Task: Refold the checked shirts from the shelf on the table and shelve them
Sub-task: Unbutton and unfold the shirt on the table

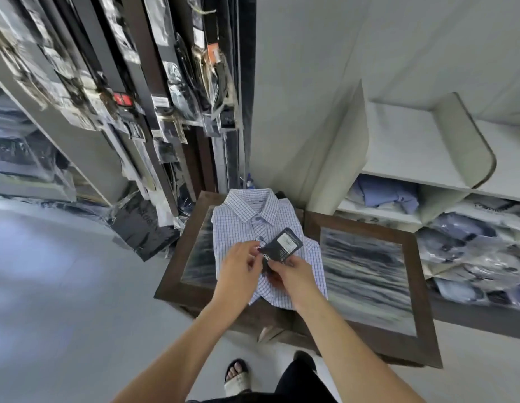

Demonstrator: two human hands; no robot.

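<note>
Pinching one tag (pixel 282 245) with their fingers (pixel 256 249), left hand (pixel 238 266) and right hand (pixel 293 273) meet above one checked shirt (pixel 244 219).

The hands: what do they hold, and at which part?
A dark tag: the left hand pinches its left edge, the right hand its lower end.

The shirt (pixel 247 228) is soft checked cloth; its tag (pixel 282 245) is matt dark card; the bench (pixel 177 271) has a dark wood frame around glossy panels.
</note>
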